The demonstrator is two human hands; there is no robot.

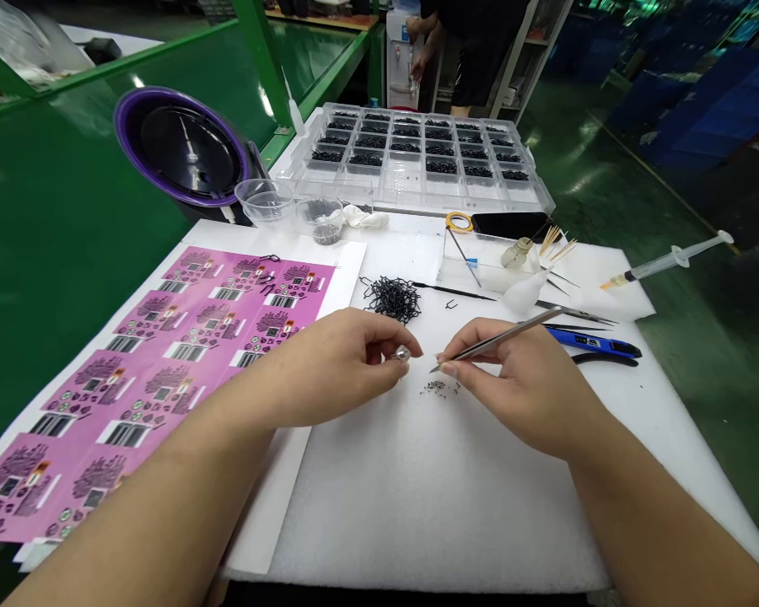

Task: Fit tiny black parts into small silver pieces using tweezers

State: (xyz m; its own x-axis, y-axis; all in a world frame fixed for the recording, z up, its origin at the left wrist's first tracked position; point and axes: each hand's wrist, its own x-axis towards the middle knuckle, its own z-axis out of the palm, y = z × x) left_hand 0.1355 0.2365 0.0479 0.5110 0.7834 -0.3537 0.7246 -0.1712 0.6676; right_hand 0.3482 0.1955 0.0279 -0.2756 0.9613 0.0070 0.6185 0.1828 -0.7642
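Left hand (338,367) pinches a tiny bead (403,353), likely light and slippery; right hand (519,379) pinches tweezers (499,337) mid-shaft, tips pressed together near specks (439,387)

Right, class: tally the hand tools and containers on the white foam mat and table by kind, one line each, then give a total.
Tweezers held in the right hand: 1
Blue-handled cutters: 1
Syringes: 1
Clear cups: 2
Compartment trays: 1
Purple-rimmed bowls: 1
Total: 7
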